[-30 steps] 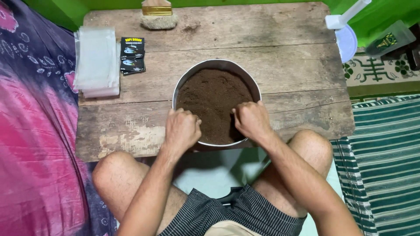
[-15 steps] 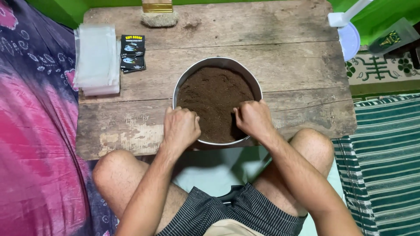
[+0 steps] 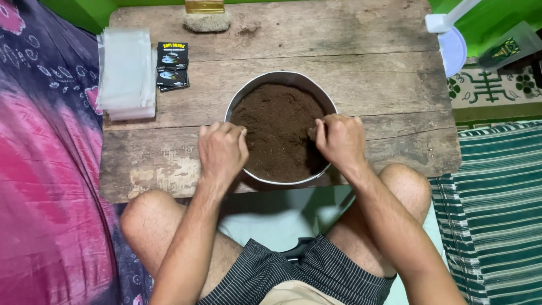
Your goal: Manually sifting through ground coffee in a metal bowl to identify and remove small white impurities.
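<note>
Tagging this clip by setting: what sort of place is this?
Probably a home floor workspace for hand-packing a brown powder. A person sits at a low wooden table, both hands on a metal bowl of brown powder, with clear bags and dark sachets beside it.

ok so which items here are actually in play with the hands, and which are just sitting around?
In play:
- left hand, gripping the near-left rim
- right hand, gripping the right rim
- round metal pan
- dark brown powder filling it

Lying about:
- stack of clear plastic bags
- small black sachets
- brush at the far edge
- wooden table
</note>
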